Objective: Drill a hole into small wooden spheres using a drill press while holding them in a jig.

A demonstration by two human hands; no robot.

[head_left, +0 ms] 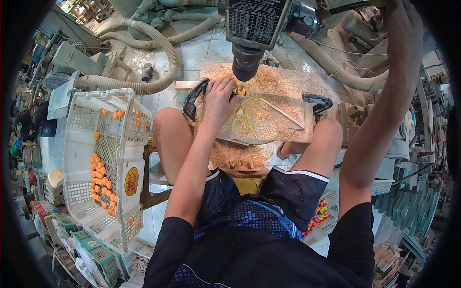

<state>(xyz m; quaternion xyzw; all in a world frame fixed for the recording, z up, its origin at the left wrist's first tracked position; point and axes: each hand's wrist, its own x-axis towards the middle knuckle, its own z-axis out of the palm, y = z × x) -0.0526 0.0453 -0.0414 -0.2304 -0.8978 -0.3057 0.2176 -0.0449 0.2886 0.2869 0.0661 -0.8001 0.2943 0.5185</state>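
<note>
My left hand (220,98) rests on the sawdust-covered board and pinches a small orange piece (241,91). Directly above that piece is the black chuck (245,65) of a drill press (257,24), its bit reaching down to the piece. My right hand (402,17) is raised at the upper right edge, closed around the end of the drill press's feed lever (349,6); part of its fingers is cut off by the frame. The wooden board (288,115) under the drill carries shavings and a thin wood strip (282,113).
Black clamp handles (317,102) flank the board. A white plastic crate (72,165) with several orange pieces (100,175) stands at my left. Near my right thigh, another container (331,211) holds red and yellow pieces. Ribbed hoses (165,43) cross the tiled floor behind.
</note>
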